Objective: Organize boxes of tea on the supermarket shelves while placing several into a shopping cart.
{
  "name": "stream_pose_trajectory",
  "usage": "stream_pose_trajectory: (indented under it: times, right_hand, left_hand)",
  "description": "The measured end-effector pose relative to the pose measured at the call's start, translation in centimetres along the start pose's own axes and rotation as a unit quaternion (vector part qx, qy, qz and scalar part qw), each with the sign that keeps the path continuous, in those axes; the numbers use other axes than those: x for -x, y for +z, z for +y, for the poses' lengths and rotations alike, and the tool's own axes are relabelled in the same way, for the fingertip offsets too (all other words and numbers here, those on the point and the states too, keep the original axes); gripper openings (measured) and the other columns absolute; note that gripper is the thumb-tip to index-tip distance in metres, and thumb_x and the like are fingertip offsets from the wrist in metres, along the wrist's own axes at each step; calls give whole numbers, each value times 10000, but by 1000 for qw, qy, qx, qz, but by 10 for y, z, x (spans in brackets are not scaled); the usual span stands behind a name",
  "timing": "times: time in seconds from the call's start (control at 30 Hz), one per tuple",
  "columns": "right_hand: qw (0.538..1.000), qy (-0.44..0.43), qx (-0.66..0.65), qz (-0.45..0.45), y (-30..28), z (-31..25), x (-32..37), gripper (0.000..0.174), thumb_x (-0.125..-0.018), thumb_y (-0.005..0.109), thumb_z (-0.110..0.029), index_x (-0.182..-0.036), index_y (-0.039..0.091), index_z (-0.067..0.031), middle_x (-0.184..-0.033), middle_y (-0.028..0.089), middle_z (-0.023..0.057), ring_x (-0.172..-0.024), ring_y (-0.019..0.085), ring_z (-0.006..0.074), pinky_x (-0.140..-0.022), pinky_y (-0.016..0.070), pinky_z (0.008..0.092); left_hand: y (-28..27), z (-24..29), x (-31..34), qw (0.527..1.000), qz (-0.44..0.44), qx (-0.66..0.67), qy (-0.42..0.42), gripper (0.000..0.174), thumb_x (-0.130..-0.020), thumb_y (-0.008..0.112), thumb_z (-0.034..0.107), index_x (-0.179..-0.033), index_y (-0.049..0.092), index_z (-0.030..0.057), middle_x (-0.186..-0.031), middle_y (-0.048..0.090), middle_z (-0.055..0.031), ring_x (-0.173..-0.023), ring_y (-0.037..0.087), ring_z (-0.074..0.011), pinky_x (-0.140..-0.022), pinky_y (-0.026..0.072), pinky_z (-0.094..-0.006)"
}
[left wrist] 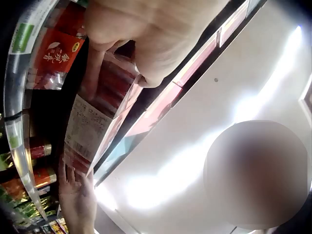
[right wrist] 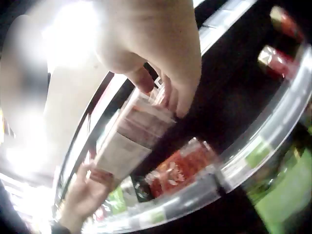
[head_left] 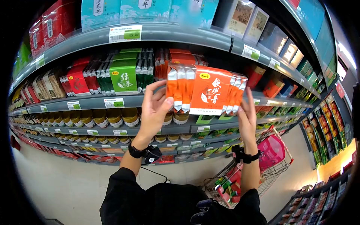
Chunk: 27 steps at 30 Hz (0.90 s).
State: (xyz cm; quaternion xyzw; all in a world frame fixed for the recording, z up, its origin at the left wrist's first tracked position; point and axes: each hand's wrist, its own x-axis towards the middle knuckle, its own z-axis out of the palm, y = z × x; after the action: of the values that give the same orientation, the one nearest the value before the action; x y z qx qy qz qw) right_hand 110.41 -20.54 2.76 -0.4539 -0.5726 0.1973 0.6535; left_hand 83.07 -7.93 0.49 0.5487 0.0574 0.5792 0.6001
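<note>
Both hands hold an orange pack of tea sachets point(head_left: 211, 90) in front of the shelf, its printed label facing me. My left hand point(head_left: 154, 112) grips the pack's left end, thumb on the front. At the right end, my right hand point(head_left: 246, 122) holds it between thumb and fingers. The left wrist view shows the left hand point(left wrist: 146, 36) over one end and a pale printed label point(left wrist: 87, 127) on the pack's back. In the right wrist view, the right hand's point(right wrist: 156, 44) fingers curl at the pack's near end. Behind it, a similar orange pack point(right wrist: 183, 170) sits on the shelf.
Green point(head_left: 123, 77) and red tea packs point(head_left: 78, 80) stand to the left on the same shelf. Gold-lidded jars point(head_left: 130, 117) line the shelf below. Blue boxes point(head_left: 146, 11) stand above. A shopping cart point(head_left: 287, 152) with a pink bag point(head_left: 272, 152) is at lower right.
</note>
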Motion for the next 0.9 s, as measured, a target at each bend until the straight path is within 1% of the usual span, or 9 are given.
stream_pose_trajectory:
  times: [0.03, 0.1, 0.13, 0.17, 0.23, 0.5, 0.77, 0.83, 0.9]
  right_hand:
    - [995, 49, -87, -12, 1, 9, -8, 645, -1044, 490, -158, -1604, 183, -66, -1572, 363, 206, -1419, 414, 259, -1147, 341, 385]
    - [997, 69, -31, 8, 10, 24, -26, 626, -1052, 506, -225, -1581, 241, -22, -1596, 328, 180, -1446, 364, 233, -1164, 293, 357]
    - [998, 59, -34, 7, 17, 27, -30, 629, -1049, 513, -216, -1577, 240, -9, -1596, 328, 180, -1449, 359, 234, -1167, 285, 354]
    - [998, 48, -38, 6, 27, 30, -33, 632, -1047, 519, -207, -1573, 239, 3, -1595, 329, 179, -1452, 354, 236, -1170, 276, 352]
    - [999, 34, -43, -3, 41, 33, -41, 647, -1046, 520, -177, -1578, 196, 0, -1581, 348, 183, -1450, 355, 244, -1170, 278, 351]
    - [998, -47, -33, -22, 73, 79, -68, 678, -1036, 505, -74, -1573, 94, -28, -1537, 369, 175, -1382, 415, 231, -1125, 339, 344]
    - [992, -76, 102, 15, 79, 99, -73, 639, -996, 545, -24, -1523, 184, -2, -1450, 470, 270, -1324, 514, 306, -1100, 407, 399]
    - [976, -111, 182, 45, 79, 102, -74, 657, -968, 569, 31, -1511, 200, -13, -1394, 527, 210, -1266, 555, 256, -1051, 431, 350]
    - [968, -115, 216, 63, 79, 102, -76, 647, -950, 595, 20, -1499, 253, -2, -1385, 548, 243, -1301, 546, 282, -1068, 412, 352]
  left_hand:
    - [-3, -14, -7, 997, -14, -43, 67, 514, -987, 616, 90, -1426, 363, 1, -1359, 528, -177, -1231, 553, -216, -1018, 466, -337]
    - [-3, -29, -19, 972, -2, -184, 148, 486, -1002, 595, 101, -1425, 388, -17, -1384, 517, -171, -1253, 535, -216, -1019, 467, -338]
    - [-3, -26, -18, 967, 2, -227, 117, 478, -1029, 546, 106, -1469, 389, 6, -1407, 509, -147, -1277, 524, -220, -1040, 455, -330]
    - [-2, -20, -19, 949, 29, -299, 101, 453, -1029, 548, 107, -1457, 442, 5, -1400, 512, -153, -1229, 564, -241, -935, 523, -320]
    - [-6, -20, -27, 840, 99, -482, 228, 414, -1024, 552, 105, -1419, 497, -6, -1336, 537, -185, -1106, 629, -294, -811, 556, -340]
    - [-8, -29, -27, 706, 167, -633, 269, 442, -930, 659, 28, -1351, 545, -45, -1105, 616, -197, -862, 660, -368, -669, 551, -409]
    - [-19, -44, -31, 684, 199, -656, 248, 272, -910, 702, 80, -1157, 653, -20, -989, 668, -142, -788, 677, -324, -635, 543, -388]
    - [-20, -43, -32, 671, 200, -665, 262, 258, -894, 711, 75, -1139, 662, 11, -976, 667, -122, -809, 681, -304, -636, 552, -376]
    - [-20, -44, -34, 678, 197, -656, 268, 242, -899, 715, 76, -1123, 664, 0, -966, 666, -125, -806, 679, -310, -638, 547, -379]
